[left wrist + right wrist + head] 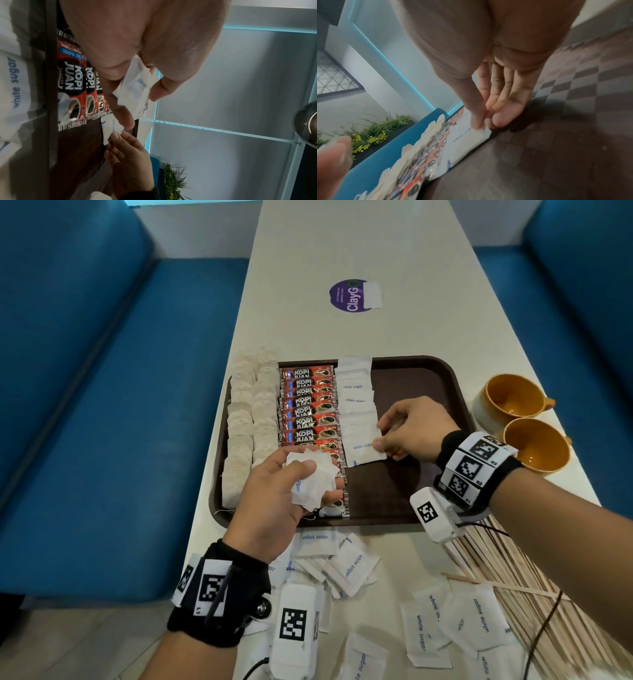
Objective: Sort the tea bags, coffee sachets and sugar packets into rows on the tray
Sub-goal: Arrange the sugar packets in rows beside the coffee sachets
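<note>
On the brown tray [428,371], coffee sachets [310,405] are partly hidden by the left hand [274,494], which clutches a bunch of sugar packets [313,481]; one sugar packet [364,448] is pinched by the right hand [414,428].

Black wristbands [219,594] with square-coded white tags, white camera boxes [295,628], thin black cables

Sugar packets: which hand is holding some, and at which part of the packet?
The left hand holds a small stack of sugar packets, thumb on top. The right hand pinches the nearest packet in the row at its right edge.
</note>
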A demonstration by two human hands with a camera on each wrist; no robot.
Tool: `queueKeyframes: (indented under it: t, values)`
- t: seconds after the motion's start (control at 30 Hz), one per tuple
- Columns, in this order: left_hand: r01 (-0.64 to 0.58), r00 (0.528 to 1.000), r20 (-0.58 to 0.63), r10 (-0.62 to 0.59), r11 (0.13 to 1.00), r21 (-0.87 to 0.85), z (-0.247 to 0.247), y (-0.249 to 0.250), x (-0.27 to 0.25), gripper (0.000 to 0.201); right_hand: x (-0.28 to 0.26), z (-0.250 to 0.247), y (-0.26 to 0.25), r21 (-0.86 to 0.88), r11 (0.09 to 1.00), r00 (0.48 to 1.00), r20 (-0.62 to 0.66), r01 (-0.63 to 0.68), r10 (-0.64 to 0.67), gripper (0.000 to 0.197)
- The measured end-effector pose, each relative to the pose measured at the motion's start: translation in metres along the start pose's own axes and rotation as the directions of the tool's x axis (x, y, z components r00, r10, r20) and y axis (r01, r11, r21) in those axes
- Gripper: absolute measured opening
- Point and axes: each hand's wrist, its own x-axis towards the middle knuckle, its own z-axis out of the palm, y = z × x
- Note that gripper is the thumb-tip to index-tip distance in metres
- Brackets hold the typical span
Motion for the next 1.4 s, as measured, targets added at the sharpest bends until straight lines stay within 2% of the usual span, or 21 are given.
queueKeyframes:
  t: [0.1, 0.33, 0.47, 0.57, 0.67, 0.8, 0.9, 1.03, 1.13, 1.23, 1.3, 1.4]
  values:
    - [-0.01, 1.0, 0.016, 0.01, 1.0, -0.002, 0.001, 0.0, 0.001, 0.023, -0.002, 0.001, -0.001, -0.006, 1.0, 1.0, -0.016, -0.002, 0.002, 0.028]
    - [-0.027, 0.999, 0.019, 0.028, 0.999, -0.033, 0.002, 0.0, 0.0, 0.047, -0.004, 0.002, -0.001, 0.025, 1.0, 0.999, -0.046, -0.01, 0.011, 0.025]
    - [-0.046, 0.999, 0.021, 0.047, 0.997, -0.054, 0.003, 0.0, 0.0, 0.046, -0.017, -0.003, -0.011, -0.002, 0.998, 0.99, -0.121, 0.068, -0.068, 0.014]
    - [-0.064, 0.998, 0.024, 0.066, 0.996, -0.06, 0.005, -0.002, 0.001, 0.042, -0.038, -0.002, -0.025, 0.097, 0.981, 0.986, -0.036, 0.166, -0.163, 0.012]
    - [-0.078, 0.997, 0.022, 0.079, 0.995, -0.064, 0.009, -0.003, 0.002, 0.039, -0.062, 0.003, -0.035, 0.205, 0.956, 0.966, 0.109, 0.211, -0.236, 0.021]
    - [-0.091, 0.996, 0.027, 0.091, 0.996, 0.014, 0.013, -0.002, 0.002, 0.052, -0.076, 0.007, -0.037, 0.217, 0.943, 0.936, 0.194, 0.25, -0.293, 0.029]
    - [-0.103, 0.995, 0.02, 0.102, 0.991, 0.08, 0.015, -0.002, 0.002, 0.05, -0.075, 0.006, -0.036, 0.227, 0.939, 0.932, 0.197, 0.258, -0.303, 0.022]
    - [-0.085, 0.996, 0.01, 0.085, 0.996, 0.01, 0.014, -0.001, 0.004, 0.037, -0.068, 0.0, -0.033, 0.334, 0.907, 0.944, 0.113, 0.257, -0.309, 0.018]
    - [-0.041, 0.998, 0.046, 0.043, 0.999, -0.029, 0.015, -0.001, 0.003, 0.048, -0.069, -0.006, -0.034, 0.443, 0.821, 0.905, 0.049, 0.36, -0.423, 0.015]
    - [-0.007, 0.996, 0.09, 0.009, 1.0, -0.026, 0.018, 0.0, 0.003, 0.055, -0.072, -0.008, -0.033, 0.378, 0.816, 0.86, 0.088, 0.437, -0.502, 0.015]
    - [-0.02, 0.992, 0.121, 0.019, 1.0, 0.007, 0.02, 0.0, 0.004, 0.049, -0.069, -0.006, -0.029, 0.282, 0.847, 0.859, 0.122, 0.451, -0.498, 0.017]
    - [-0.089, 0.99, 0.116, 0.081, 0.994, 0.07, 0.018, -0.002, 0.005, 0.02, -0.066, -0.003, -0.022, 0.202, 0.852, 0.858, 0.089, 0.483, -0.507, 0.023]
